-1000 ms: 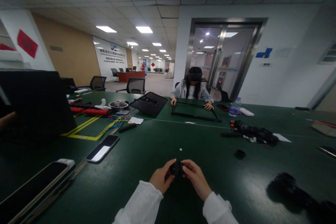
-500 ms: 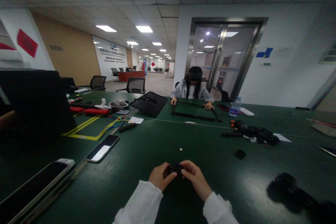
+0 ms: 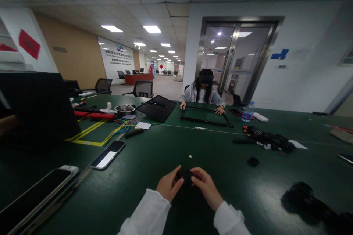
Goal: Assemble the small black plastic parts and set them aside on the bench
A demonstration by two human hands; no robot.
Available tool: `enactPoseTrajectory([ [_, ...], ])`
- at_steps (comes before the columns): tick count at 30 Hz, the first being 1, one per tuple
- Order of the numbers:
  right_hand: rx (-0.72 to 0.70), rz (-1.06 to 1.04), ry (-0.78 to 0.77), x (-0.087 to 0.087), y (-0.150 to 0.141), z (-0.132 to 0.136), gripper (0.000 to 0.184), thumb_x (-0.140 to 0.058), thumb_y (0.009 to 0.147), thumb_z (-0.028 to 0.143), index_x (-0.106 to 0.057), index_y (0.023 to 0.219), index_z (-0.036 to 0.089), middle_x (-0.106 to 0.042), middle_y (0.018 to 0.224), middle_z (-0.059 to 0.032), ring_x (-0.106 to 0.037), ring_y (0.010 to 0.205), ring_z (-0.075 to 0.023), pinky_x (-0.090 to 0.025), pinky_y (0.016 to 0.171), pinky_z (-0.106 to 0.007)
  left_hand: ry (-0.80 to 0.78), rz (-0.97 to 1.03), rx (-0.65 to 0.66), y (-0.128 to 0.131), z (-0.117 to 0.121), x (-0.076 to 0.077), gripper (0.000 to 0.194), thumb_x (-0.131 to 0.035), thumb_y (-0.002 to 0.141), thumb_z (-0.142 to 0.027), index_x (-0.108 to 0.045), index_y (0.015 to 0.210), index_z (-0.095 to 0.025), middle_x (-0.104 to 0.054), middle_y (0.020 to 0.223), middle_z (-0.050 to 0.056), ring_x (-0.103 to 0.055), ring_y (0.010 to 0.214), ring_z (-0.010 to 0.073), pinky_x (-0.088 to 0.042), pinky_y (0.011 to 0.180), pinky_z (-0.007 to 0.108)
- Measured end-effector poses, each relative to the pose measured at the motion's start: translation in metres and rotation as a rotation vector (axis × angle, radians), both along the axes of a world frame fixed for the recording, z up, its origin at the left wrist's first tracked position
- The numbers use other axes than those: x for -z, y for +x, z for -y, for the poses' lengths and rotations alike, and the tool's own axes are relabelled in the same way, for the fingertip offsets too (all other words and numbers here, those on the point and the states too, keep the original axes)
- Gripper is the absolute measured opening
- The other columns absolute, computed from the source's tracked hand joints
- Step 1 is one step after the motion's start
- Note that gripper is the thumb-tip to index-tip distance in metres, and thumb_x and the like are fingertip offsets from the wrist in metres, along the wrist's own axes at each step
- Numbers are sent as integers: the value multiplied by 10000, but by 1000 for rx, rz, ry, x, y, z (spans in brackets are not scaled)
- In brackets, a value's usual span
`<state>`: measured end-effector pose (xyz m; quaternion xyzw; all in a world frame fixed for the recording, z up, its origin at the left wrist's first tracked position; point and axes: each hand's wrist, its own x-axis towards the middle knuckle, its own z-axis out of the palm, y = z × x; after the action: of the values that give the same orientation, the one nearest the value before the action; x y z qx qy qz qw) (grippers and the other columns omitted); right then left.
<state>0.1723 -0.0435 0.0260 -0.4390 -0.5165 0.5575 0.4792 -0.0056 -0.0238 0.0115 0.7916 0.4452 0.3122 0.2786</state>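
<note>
Near the front of the green table, my left hand point(image 3: 168, 185) and my right hand point(image 3: 205, 186) face each other, fingers closed. Between their fingertips is a small black part point(image 3: 186, 178), too dark to name. Each hand pinches one side of it; I cannot tell whether it is one piece or two. A tiny pale square bit point(image 3: 190, 156) lies on the table just beyond my fingers. To the right sits a small black round piece point(image 3: 253, 161).
A phone point(image 3: 108, 155) and a larger device point(image 3: 38, 194) lie left. Black mechanical parts point(image 3: 271, 141) and a blurred dark assembly point(image 3: 306, 200) lie right. Opposite, a person in a headset point(image 3: 206, 77) holds a black frame point(image 3: 206, 121). A bottle point(image 3: 248, 112) stands nearby.
My left fingertips have shifted slightly, with the forefinger lifted, and the black part between the hands looks wider. The view has moved a little.
</note>
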Motion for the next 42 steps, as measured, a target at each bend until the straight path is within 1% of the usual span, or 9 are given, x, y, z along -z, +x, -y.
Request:
enactPoseTrajectory([
  [4,12,-24,-14,1,1,0,236,-548,690,361,-546,868,206,-547,886,-32,-514,804,-184,-414,685,-327,-12,57,66,2,5,-1,654,-463,758,-310,-131,1305,-176,-582,813,46,-539,595,133,-435,555,247],
  [9,28,-40,-8,5,2,-2,268,-532,701,385,-548,895,201,-543,877,-33,-514,787,-175,-413,679,-320,25,10,80,2,6,-4,500,-440,759,-247,-296,1236,-212,-579,799,28,-538,607,127,-429,570,238],
  [13,22,-26,16,7,1,-3,265,-551,689,372,-548,892,202,-550,887,-35,-514,809,-180,-411,675,-313,-7,-27,74,1,2,-1,457,-441,765,-331,-341,1187,-187,-587,754,19,-546,615,134,-417,571,234],
  [19,-11,1,24,7,2,-1,266,-591,654,344,-541,877,207,-559,905,-33,-518,853,-198,-416,710,-334,23,-81,-18,-1,-4,0,364,-374,776,-465,-533,873,-152,-564,709,27,-518,605,130,-390,546,224],
  [25,-44,72,34,2,1,2,267,-624,626,314,-552,861,213,-570,905,-22,-527,866,-201,-388,789,-369,60,-126,-111,-2,-7,2,463,-287,810,-470,-572,645,-144,-522,642,25,-491,568,125,-387,536,234],
  [32,-78,72,21,-5,0,4,250,-629,625,277,-553,855,216,-573,937,-22,-522,906,-205,-385,800,-362,201,111,-92,0,-3,-3,330,-379,811,-339,-514,578,-148,-509,786,48,-515,697,131,-438,666,259],
  [36,-3,60,24,-1,0,0,236,-605,642,314,-553,845,205,-566,859,-22,-534,818,-195,-419,705,-338,191,214,-86,3,2,-5,147,-509,729,-300,-486,733,-156,-488,957,75,-514,648,125,-463,579,271],
  [39,50,38,-1,3,-1,-3,239,-581,660,352,-555,836,193,-556,820,-25,-531,744,-176,-426,634,-313,148,211,10,3,4,-3,386,-567,672,-246,-421,1022,-173,-403,1146,110,-512,621,108,-474,545,269],
  [42,86,-4,-4,8,-2,-6,248,-550,686,377,-557,838,181,-550,782,-20,-518,681,-146,-424,601,-287,130,186,86,3,3,2,503,-532,668,-144,-358,1136,-198,-352,1213,104,-520,702,121,-483,599,273],
])
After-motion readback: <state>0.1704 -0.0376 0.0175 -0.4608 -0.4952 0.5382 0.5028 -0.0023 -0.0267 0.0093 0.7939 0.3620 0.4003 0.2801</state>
